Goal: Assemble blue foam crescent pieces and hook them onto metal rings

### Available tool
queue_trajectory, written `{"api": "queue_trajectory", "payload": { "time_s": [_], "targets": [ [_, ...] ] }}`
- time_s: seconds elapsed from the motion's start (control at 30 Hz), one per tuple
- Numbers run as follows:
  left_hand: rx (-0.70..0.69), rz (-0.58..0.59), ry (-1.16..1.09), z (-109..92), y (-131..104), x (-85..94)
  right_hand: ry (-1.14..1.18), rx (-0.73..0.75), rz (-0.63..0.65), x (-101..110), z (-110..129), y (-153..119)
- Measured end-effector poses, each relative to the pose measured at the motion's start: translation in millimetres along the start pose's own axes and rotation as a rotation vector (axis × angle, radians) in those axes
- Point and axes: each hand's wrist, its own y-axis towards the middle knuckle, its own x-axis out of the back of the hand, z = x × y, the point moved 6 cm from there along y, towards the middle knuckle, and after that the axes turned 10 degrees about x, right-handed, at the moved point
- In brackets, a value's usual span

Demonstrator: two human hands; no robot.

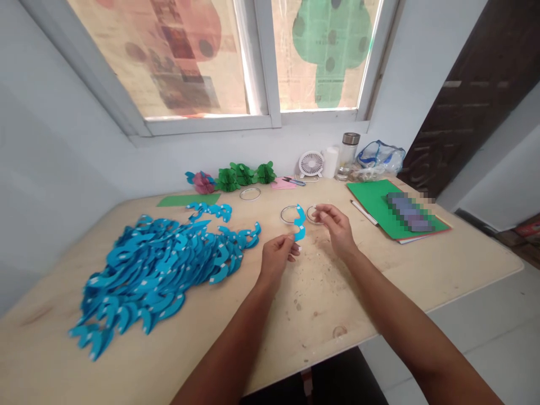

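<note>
My left hand (276, 256) pinches the lower end of a blue curved paper strip (300, 215) with small white squares on it, raised upright over the table. My right hand (337, 228) is to the right of the strip, thumb and fingertips pressed together. Whatever those fingertips hold, if anything, is too small to make out. Just behind them lies a thin ring-shaped roll (311, 216), partly covered by the fingers. A second thin ring (288, 215) lies behind the blue strip. To the left spreads a large pile of similar blue paper pieces (160, 259).
Along the wall stand green paper decorations (243, 175), a pink and blue one (202, 182), a small white fan (311, 164) and a glass bottle (348, 154). Scissors (294, 181) lie near the fan. Green sheets (371, 199) with a blurred object lie at right, beside a white pen (365, 212).
</note>
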Motion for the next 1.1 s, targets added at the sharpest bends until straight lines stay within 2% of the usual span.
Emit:
{"api": "queue_trajectory", "payload": {
  "time_s": [0.13,0.23,0.4,0.67,0.8,1.1],
  "targets": [
    [-0.007,-0.132,-0.085,-6,-3,10.3,-0.001,-0.108,0.250,-20,-7,-8],
    [-0.003,-0.156,-0.135,-6,-5,11.4,-0.006,-0.178,0.379,-34,-14,-18],
    [0.034,-0.075,-0.186,-2,-4,5.6,-0.003,-0.223,0.380,-41,-25,-27],
    [0.083,0.075,-0.237,2,0,-2.1,-0.003,-0.258,0.332,-37,-34,-25],
    [0.045,0.054,-0.170,1,0,-0.4,-0.019,-0.254,0.328,-37,-31,-24],
    [-0.132,0.027,0.157,-6,-2,-2.5,-0.115,-0.312,0.343,-39,-32,-28]
  ]
}}
